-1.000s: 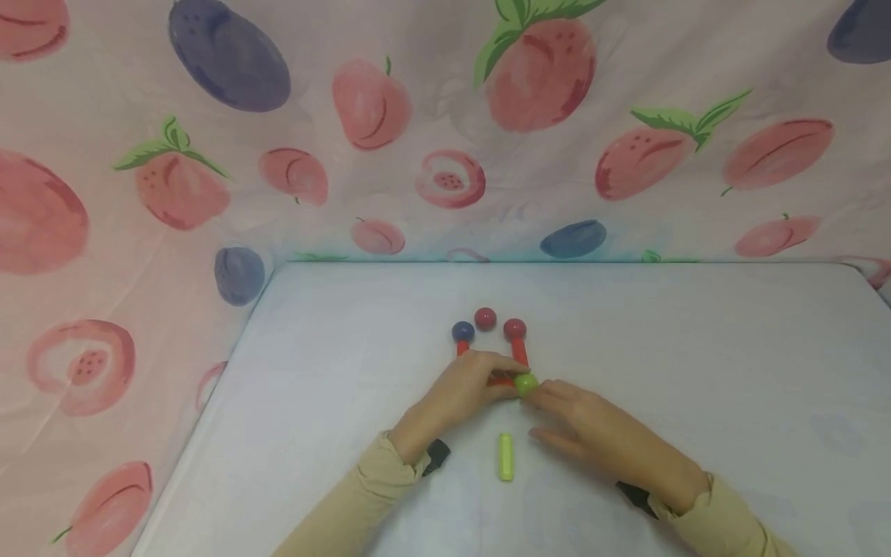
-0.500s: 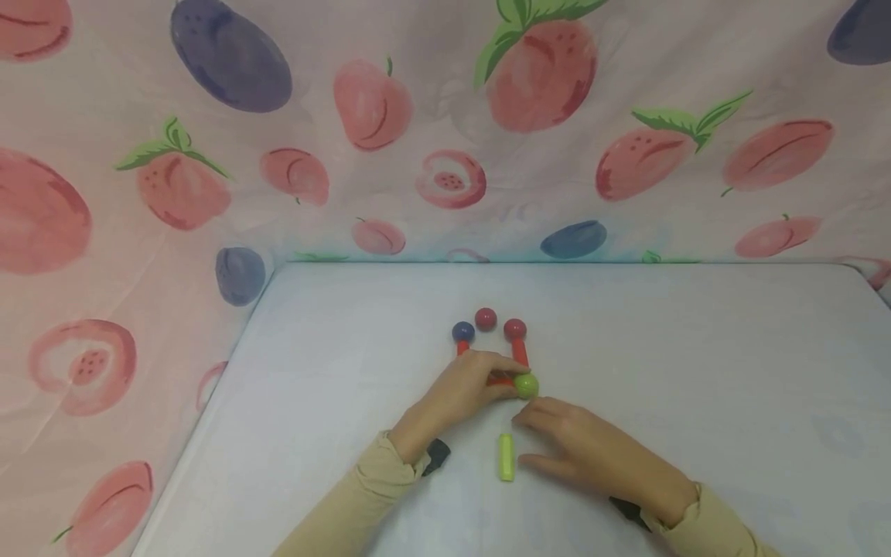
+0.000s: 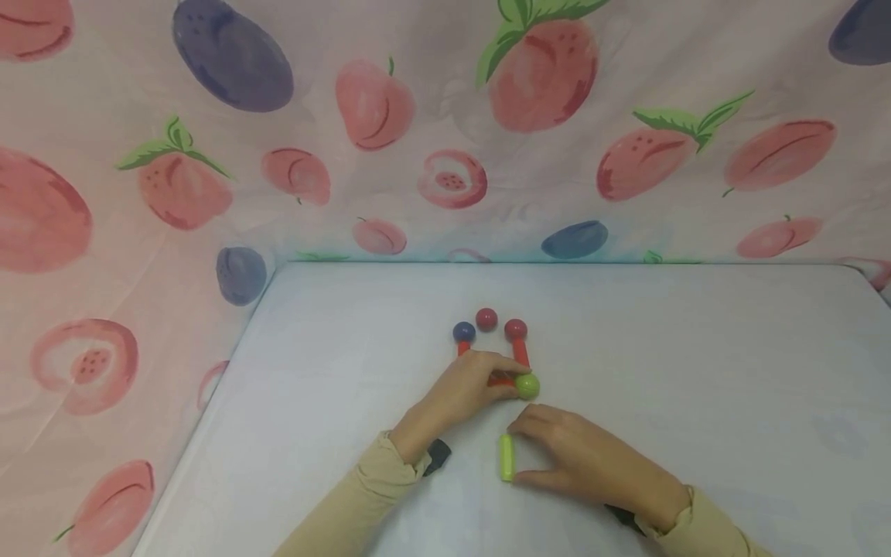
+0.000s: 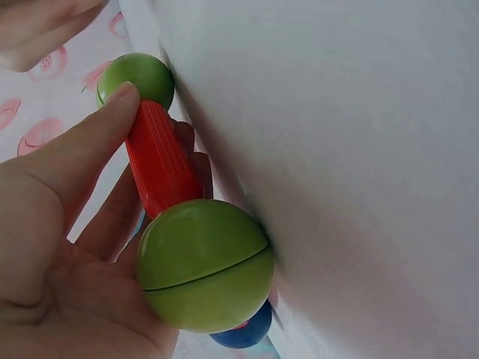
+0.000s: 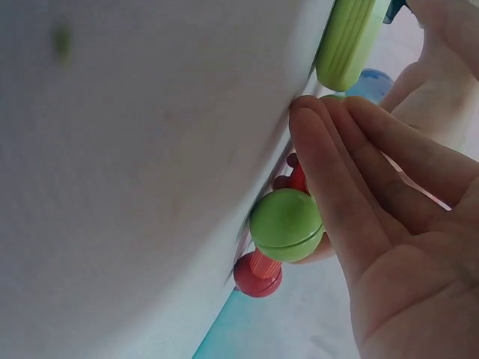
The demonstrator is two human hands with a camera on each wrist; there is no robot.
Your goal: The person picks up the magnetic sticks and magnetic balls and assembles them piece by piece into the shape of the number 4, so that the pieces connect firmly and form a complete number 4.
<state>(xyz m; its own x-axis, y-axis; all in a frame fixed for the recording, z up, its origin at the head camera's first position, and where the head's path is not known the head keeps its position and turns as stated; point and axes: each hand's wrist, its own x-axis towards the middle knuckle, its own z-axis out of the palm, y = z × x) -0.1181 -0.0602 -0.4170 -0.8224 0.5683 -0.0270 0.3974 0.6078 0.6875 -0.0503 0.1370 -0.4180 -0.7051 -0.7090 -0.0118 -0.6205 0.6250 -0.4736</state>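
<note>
My left hand [image 3: 462,391] holds a red rod [image 4: 161,161] of a ball-and-rod building toy, which has a green ball [image 4: 206,265] at one end and another at the other. Its thumb rests where rod and far ball meet. Red rods run back from this piece to a blue ball [image 3: 464,332] and a red ball [image 3: 516,329]; the left hand hides part of it. Beside a loose yellow-green rod [image 3: 506,458] is my right hand [image 3: 585,456], fingers near the rod's far end and thumb by its near end. No grip on it shows.
A separate red ball [image 3: 486,318] lies between the blue and red balls at the back. Everything rests on a white-covered table [image 3: 696,348]. A fruit-print cloth [image 3: 445,93] hangs behind the table and along its left side.
My right hand has left the green ball at the structure's corner and come nearer to me, beside the yellow-green rod. The left hand keeps its hold in the same place.
</note>
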